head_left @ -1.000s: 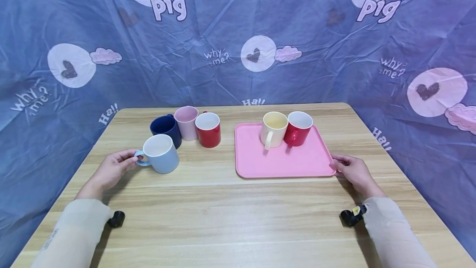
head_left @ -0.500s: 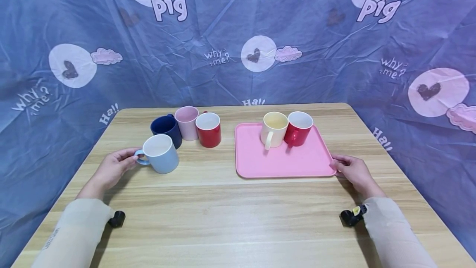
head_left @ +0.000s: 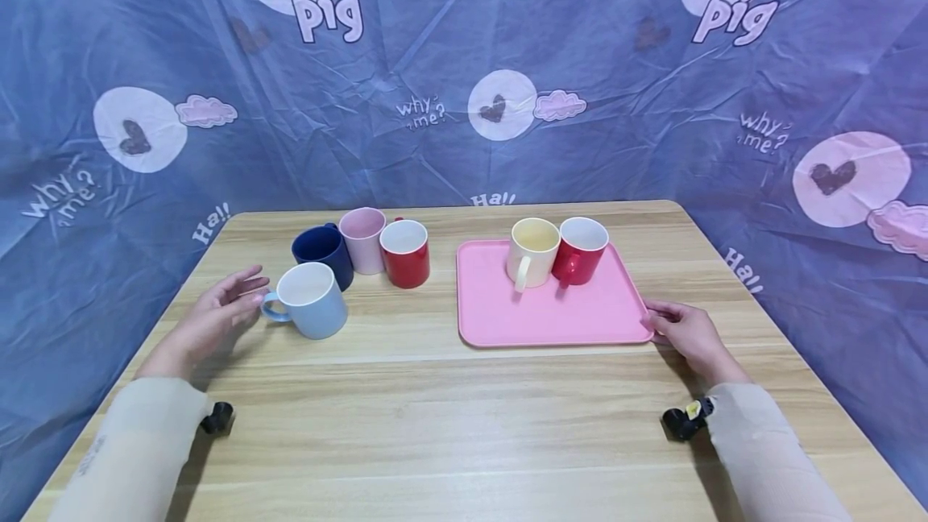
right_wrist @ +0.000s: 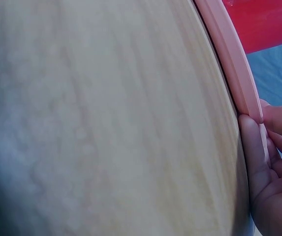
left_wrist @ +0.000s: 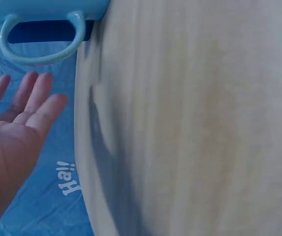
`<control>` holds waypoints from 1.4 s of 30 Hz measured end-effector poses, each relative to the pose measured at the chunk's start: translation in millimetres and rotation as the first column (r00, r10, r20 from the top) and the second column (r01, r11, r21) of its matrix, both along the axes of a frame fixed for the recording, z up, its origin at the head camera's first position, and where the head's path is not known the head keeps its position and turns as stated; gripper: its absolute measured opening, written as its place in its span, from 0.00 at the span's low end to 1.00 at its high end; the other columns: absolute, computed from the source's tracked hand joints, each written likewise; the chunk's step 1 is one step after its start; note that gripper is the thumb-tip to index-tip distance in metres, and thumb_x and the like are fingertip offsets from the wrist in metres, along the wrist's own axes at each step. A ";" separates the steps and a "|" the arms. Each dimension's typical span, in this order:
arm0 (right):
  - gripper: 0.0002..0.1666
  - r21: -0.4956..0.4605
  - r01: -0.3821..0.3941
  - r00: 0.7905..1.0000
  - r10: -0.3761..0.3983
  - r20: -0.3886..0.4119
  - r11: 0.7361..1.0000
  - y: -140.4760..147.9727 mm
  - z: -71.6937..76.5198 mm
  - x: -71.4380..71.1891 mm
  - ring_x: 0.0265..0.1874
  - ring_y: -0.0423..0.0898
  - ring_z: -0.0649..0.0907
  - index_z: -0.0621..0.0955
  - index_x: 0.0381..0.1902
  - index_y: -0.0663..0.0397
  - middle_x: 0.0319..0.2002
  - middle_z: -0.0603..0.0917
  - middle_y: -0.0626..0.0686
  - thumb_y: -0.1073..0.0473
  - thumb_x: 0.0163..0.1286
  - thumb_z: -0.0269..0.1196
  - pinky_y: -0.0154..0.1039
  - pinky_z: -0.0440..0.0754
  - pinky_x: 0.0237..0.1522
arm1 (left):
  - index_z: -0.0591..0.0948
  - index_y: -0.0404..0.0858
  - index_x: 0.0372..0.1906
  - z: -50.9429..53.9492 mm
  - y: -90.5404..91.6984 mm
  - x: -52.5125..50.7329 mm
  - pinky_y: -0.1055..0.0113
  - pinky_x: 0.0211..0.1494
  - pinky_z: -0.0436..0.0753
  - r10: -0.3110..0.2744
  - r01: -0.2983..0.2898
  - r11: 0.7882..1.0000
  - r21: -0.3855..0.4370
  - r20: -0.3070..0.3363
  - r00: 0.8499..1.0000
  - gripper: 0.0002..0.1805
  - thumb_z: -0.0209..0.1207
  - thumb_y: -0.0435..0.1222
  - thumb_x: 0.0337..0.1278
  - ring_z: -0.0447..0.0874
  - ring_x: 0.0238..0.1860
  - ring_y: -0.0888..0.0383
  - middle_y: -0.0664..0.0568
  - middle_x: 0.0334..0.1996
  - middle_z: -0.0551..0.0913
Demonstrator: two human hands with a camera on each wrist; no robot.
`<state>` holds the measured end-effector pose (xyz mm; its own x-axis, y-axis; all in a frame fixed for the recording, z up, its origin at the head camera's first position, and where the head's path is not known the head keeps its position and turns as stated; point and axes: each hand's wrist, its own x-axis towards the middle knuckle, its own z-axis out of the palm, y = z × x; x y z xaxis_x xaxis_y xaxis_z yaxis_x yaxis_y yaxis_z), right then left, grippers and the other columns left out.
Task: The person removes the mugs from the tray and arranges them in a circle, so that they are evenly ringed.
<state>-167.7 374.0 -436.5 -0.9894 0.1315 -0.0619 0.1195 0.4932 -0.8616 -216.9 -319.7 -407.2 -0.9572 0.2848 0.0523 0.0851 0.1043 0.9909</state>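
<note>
A light blue mug [head_left: 313, 302] stands upright on the table at the left, its handle toward my left hand [head_left: 213, 316]. That hand is just beside the handle with its fingers spread, holding nothing; in the left wrist view a gap shows between the fingertips [left_wrist: 43, 81] and the mug handle [left_wrist: 37, 60]. My right hand [head_left: 689, 337] holds the near right corner of the pink tray [head_left: 493, 316], thumb and fingers around its rim [right_wrist: 236, 73]. On the tray stand a cream mug [head_left: 532, 260] and a red mug [head_left: 577, 256], side by side with handles facing me.
Behind the light blue mug are a dark blue mug [head_left: 326, 252], a pale pink mug [head_left: 364, 244] and another red mug [head_left: 406, 256], close together. The wooden table [head_left: 449, 425] ends at a blue printed cloth [head_left: 435, 159] behind.
My left hand has let go of the light blue mug's handle, spread its fingers and drawn slightly back to the left. The mugs, the tray and my right hand have not visibly moved.
</note>
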 end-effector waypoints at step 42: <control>0.29 -0.049 0.004 1.000 -0.003 0.013 0.999 0.6 0.9 0.6 0.32 0.30 0.79 0.69 0.61 0.76 0.42 0.84 0.56 0.62 0.68 0.61 0.29 0.81 0.35 | 0.50 0.45 0.75 134.3 148.5 -72.5 0.49 0.67 0.61 0.090 -0.136 0.939 -0.315 -0.156 0.984 0.46 0.63 0.47 0.58 0.59 0.69 0.46 0.42 0.71 0.57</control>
